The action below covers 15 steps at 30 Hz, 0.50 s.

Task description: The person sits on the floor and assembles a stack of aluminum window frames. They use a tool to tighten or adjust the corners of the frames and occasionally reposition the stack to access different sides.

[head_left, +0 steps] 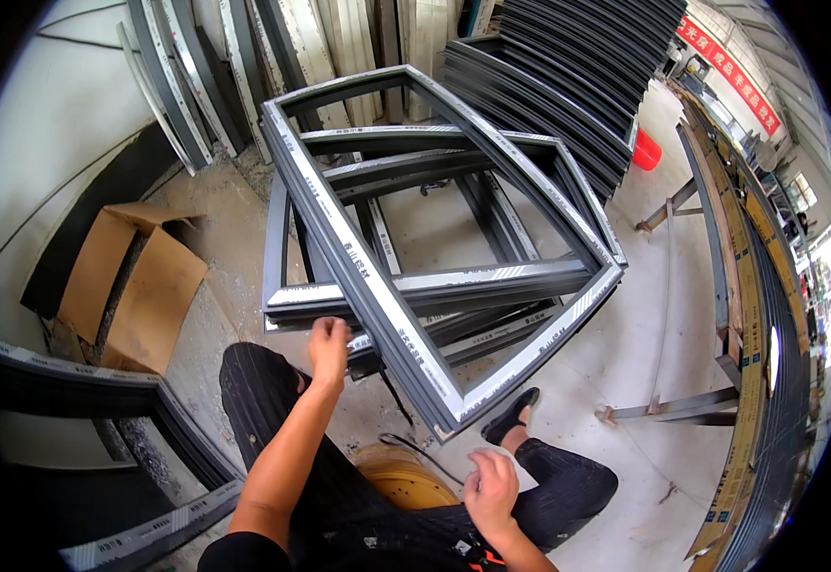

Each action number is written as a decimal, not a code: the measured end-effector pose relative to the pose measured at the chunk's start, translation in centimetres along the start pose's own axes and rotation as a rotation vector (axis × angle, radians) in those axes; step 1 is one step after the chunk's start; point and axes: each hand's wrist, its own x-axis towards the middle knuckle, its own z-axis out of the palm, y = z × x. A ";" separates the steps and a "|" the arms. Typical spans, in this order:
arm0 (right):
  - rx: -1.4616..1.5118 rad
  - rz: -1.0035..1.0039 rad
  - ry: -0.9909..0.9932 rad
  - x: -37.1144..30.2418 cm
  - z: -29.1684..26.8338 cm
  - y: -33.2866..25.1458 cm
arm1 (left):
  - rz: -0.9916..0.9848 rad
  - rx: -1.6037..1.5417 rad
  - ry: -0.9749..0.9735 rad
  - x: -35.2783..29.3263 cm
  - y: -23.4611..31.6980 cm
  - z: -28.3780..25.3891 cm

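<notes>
Frames of dark grey metal with pale printed strips lie crosswise in a pile before the seated person, the upper frame [358, 262] slanting over the lower frames [492, 275] and hiding parts of them. Its nearest corner points toward the person, close to a black shoe [509, 415]. The left hand [329, 345] is at the near left edge of the pile, its fingers bent inward; whether they grip the edge or merely rest by it, I cannot tell. The right hand [492, 484] is apart from the pile, over the lap near the right thigh, fingers curled; whether they hold anything small cannot be made out. Between the legs is a yellow round drum [401, 481], with a dark cable [425, 448] looping beside it. Close on the person's left, another frame [62, 362] crowds that side, and beyond it is an open cardboard box [158, 310]. Long profiles [182, 71] lean against the wall behind the pile. A tall stack of dark frames [568, 76] stands at the far side, partly behind the pile, with a red bucket [647, 151] next to it. Along the right, a steel rack [668, 408] carries long brown-wrapped lengths [754, 381], its legs reaching out over the pale floor [625, 324]; a red banner [725, 67] hangs farther off.
</notes>
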 end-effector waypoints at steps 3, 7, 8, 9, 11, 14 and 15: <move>0.104 0.105 -0.192 0.3 1.0 4.1 | -0.076 0.001 -0.122 -0.5 -2.8 1.8; 0.122 0.095 -0.421 1.5 5.5 7.5 | -0.270 -0.226 -0.324 -2.7 -3.1 2.5; 0.095 0.051 -0.434 1.8 6.2 7.3 | -0.304 -0.177 -0.336 -4.9 -3.2 2.6; 0.080 -0.002 -0.450 2.2 7.0 6.5 | -0.329 -0.063 -0.395 -6.2 -4.6 1.7; 0.116 -0.050 -0.604 2.7 7.5 5.7 | -0.282 0.208 -0.585 -9.4 -7.3 0.4; 0.216 -0.118 -0.678 1.8 7.0 5.1 | -0.521 -0.027 -0.717 -14.5 -6.7 0.5; 0.338 -0.123 -0.675 1.0 7.2 5.3 | -0.583 -0.118 -0.757 -15.7 -4.3 0.6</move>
